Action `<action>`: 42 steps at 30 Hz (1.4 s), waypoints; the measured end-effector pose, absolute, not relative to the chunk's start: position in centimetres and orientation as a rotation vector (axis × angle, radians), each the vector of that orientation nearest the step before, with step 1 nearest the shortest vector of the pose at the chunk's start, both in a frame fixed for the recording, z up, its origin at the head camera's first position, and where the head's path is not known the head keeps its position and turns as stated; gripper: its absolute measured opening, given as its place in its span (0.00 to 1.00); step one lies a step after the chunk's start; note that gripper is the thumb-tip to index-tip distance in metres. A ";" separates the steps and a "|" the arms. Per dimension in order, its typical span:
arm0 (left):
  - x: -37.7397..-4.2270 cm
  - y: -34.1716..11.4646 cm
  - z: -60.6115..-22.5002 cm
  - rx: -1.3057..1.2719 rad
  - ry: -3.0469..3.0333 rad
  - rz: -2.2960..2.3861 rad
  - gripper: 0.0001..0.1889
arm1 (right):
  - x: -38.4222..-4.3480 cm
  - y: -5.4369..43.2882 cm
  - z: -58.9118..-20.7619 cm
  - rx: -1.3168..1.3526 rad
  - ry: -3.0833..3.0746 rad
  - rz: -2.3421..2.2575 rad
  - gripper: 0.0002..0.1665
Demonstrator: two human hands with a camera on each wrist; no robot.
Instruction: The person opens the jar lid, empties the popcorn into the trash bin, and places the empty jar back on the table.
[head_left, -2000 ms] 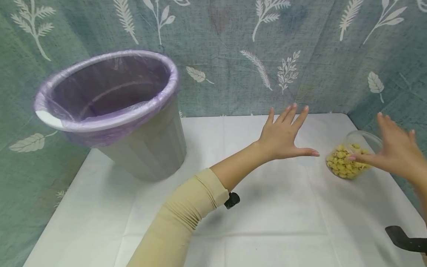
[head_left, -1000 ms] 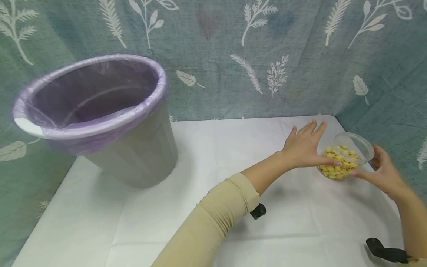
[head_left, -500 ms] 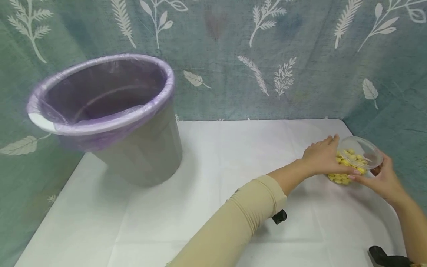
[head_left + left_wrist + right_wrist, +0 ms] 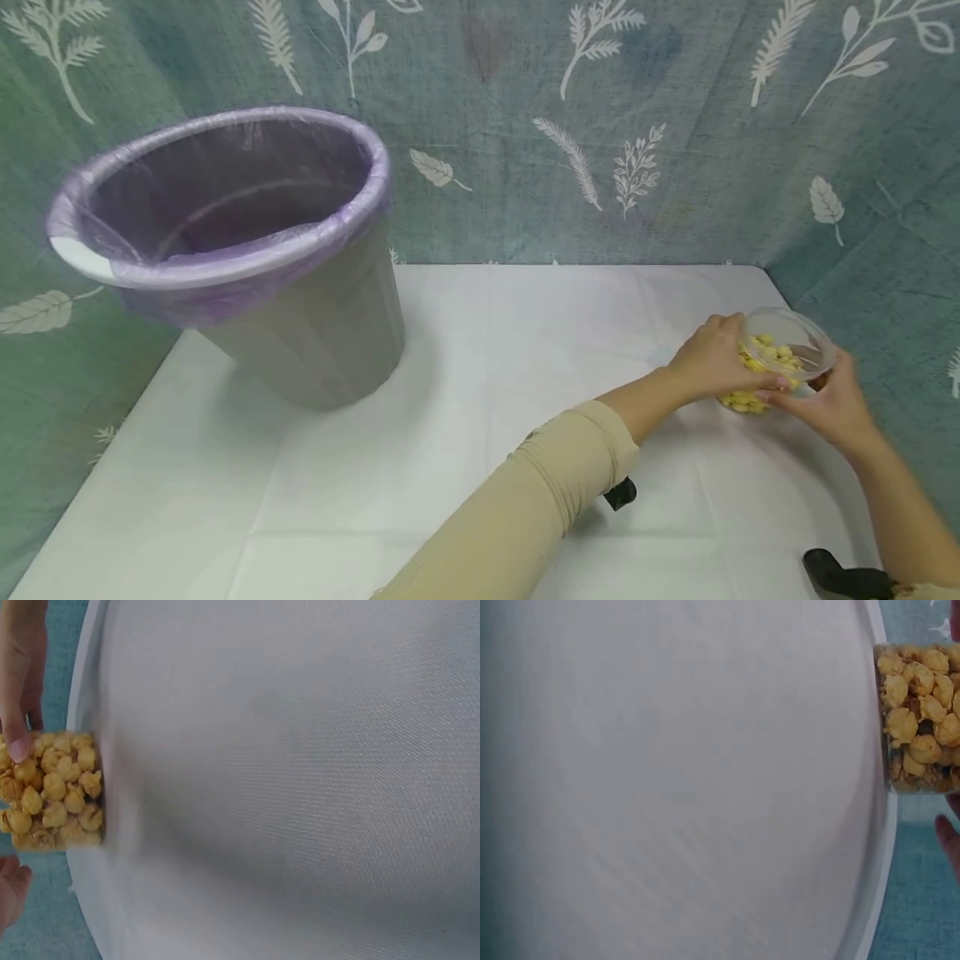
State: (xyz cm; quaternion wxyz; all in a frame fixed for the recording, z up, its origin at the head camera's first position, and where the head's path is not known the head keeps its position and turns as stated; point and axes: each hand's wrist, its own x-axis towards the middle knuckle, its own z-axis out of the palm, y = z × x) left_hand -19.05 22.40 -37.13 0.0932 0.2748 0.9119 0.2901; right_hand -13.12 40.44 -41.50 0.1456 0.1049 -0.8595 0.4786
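Yellow popcorn (image 4: 771,353) partly fills a clear round jar (image 4: 812,335) with an open top, at the table's far right. From the left, my left hand (image 4: 712,358) holds the jar's side, its thumb across the front. My right hand (image 4: 836,408) grips the other side, its thumb near the left thumb. Behind the jar, most fingers are hidden. In the left wrist view the popcorn (image 4: 60,787) shows through the wall under one thumb. The jar (image 4: 922,720) is cut off by the right wrist view's edge. Whether its base touches the table is unclear.
On the left of the white-covered table (image 4: 487,467) stands a large grey bin (image 4: 330,333) lined with a purple bag (image 4: 225,300). A leaf-patterned green curtain (image 4: 495,192) hangs behind and along the sides. Black wrist mounts (image 4: 847,575) stick out below the forearms.
Both hands have come in from above and beside the jar and taken hold of it. Over the last half second, the jar has shifted slightly left with the hands. The bin stays put.
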 end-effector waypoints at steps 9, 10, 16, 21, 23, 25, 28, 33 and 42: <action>-19.3 20.5 -36.5 0.785 2.655 0.957 0.48 | -12.6 39.1 -41.3 0.217 -2.600 1.265 0.52; -19.3 20.3 -36.5 0.784 2.639 0.990 0.48 | -12.5 39.0 -41.1 0.216 -2.608 1.253 0.53; -19.0 19.6 -36.2 0.754 2.584 1.122 0.51 | -11.9 38.0 -40.0 0.184 -2.639 1.195 0.59; -19.1 18.2 -35.3 0.790 2.593 1.028 0.56 | -11.7 36.9 -39.0 0.253 -2.620 1.192 0.61; -19.3 17.2 -34.7 0.875 2.607 0.954 0.57 | -11.6 36.3 -38.6 0.291 -2.605 1.209 0.64; -19.5 16.1 -34.2 0.966 2.614 0.900 0.58 | -11.7 35.7 -38.1 0.360 -2.575 1.234 0.65; -19.7 14.5 -33.3 1.074 2.616 0.868 0.60 | -11.9 34.8 -37.3 0.446 -2.536 1.254 0.67; -19.8 12.6 -32.4 1.169 2.561 0.949 0.61 | -12.0 33.5 -36.5 0.524 -2.486 1.229 0.68; -19.8 10.5 -31.7 1.335 2.502 0.932 0.65 | -11.9 31.9 -35.2 0.692 -2.458 1.082 0.70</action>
